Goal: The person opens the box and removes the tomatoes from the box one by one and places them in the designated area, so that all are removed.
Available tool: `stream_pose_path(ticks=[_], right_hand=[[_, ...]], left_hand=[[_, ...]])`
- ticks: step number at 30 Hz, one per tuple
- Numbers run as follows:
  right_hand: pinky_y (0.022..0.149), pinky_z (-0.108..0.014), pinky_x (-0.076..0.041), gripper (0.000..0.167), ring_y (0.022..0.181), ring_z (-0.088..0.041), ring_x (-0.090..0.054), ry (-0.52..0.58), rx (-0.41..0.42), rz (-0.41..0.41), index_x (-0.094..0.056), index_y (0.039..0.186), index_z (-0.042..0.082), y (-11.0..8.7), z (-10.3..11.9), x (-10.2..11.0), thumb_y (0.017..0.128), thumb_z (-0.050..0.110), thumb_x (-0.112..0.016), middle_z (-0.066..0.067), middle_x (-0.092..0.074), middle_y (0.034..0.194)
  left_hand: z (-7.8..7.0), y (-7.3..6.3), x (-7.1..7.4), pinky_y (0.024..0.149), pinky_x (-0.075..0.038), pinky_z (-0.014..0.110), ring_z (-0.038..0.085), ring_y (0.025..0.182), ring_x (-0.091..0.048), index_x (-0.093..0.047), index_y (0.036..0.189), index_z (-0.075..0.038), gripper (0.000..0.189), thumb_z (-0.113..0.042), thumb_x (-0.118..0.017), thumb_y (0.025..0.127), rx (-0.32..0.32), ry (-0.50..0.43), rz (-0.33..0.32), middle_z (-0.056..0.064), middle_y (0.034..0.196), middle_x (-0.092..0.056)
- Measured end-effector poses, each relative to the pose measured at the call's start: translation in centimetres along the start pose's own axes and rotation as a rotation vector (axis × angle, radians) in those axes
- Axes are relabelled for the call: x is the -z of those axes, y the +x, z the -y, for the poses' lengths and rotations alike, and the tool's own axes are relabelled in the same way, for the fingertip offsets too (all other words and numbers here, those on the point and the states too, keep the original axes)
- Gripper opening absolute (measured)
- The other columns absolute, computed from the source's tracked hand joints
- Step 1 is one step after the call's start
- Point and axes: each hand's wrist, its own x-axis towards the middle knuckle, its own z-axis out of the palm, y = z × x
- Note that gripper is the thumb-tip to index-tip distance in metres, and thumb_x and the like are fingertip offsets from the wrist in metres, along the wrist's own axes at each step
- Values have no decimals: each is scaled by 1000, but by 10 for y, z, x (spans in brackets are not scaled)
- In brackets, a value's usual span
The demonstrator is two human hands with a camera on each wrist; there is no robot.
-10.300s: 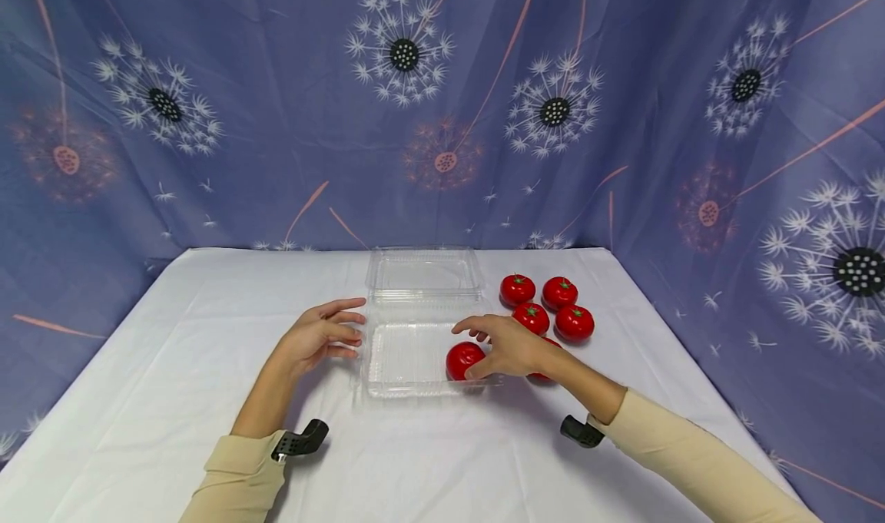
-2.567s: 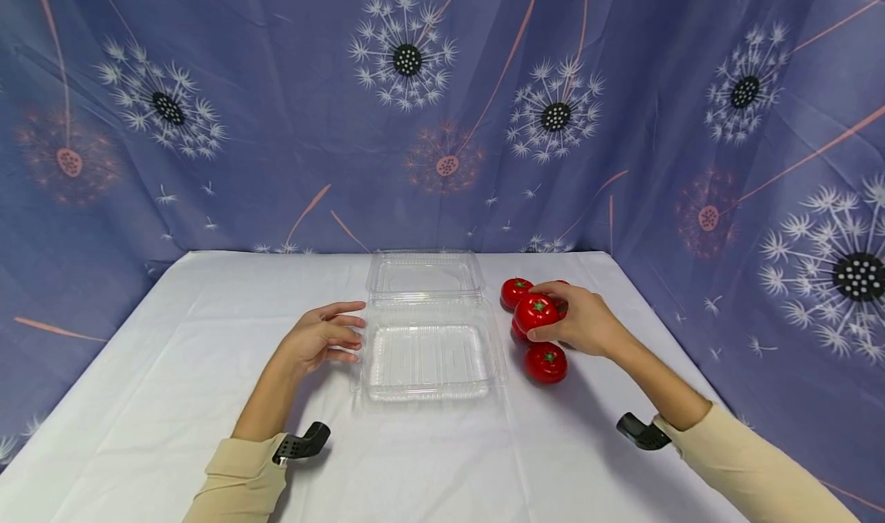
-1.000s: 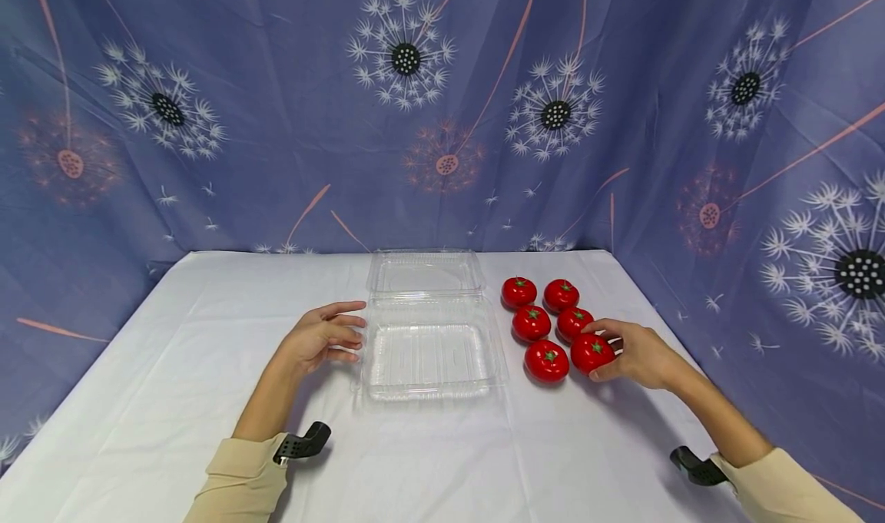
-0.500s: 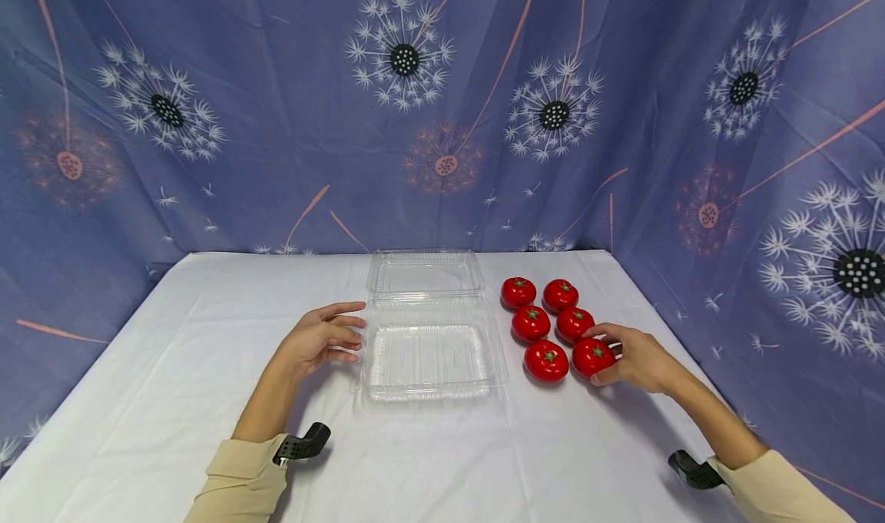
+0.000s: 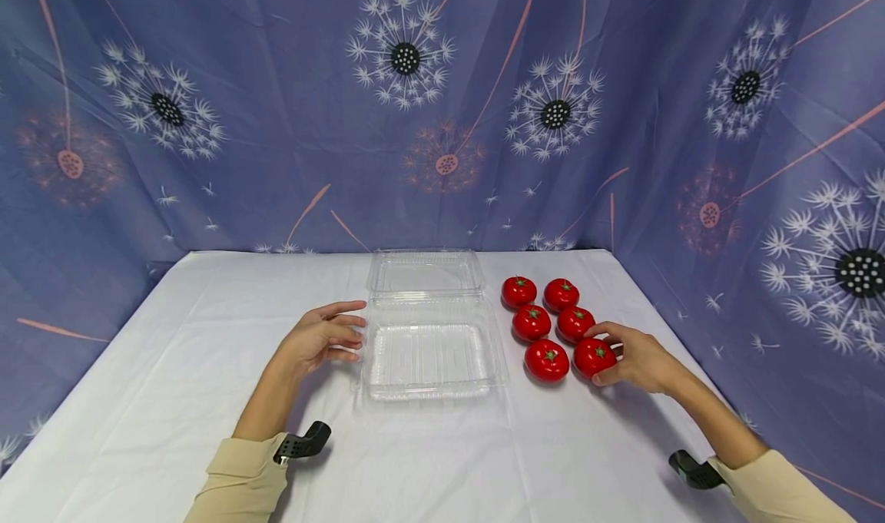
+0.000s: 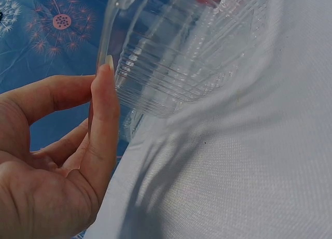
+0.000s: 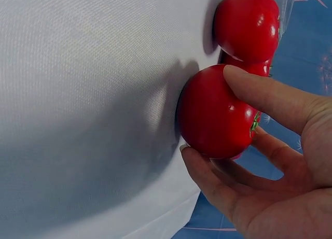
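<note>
My right hand grips the front right tomato, thumb on the near side and fingers around the far side. In the right wrist view this red, glossy tomato has a green stem tip and sits low over the white cloth. My left hand has its fingers spread loosely at the left side of a clear plastic clamshell container. Fingertips meet the container's rim in the left wrist view. The container's lid lies folded back, away from me.
Several other tomatoes stand close together in two columns right of the container, touching or nearly so. A white cloth covers the table. A blue dandelion-print curtain rises behind and on both sides.
The right hand has left the container, where a tomato lay, then carried one over the others to the front right and lowered it there. The left hand has stayed in place.
</note>
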Motion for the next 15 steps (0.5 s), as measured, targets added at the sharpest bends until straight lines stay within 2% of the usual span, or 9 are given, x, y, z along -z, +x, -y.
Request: stream_pose_path(ticks=[15], right_hand=[[87, -53, -58, 66, 119, -46, -58, 5, -1, 17, -58, 128, 13, 0, 1, 1, 72, 19, -91, -25, -60, 130]], left_hand=[[0, 0, -1, 65, -64, 30, 15, 77, -69, -35, 155, 2, 74, 8, -64, 87, -2, 2, -3, 12, 121, -63]])
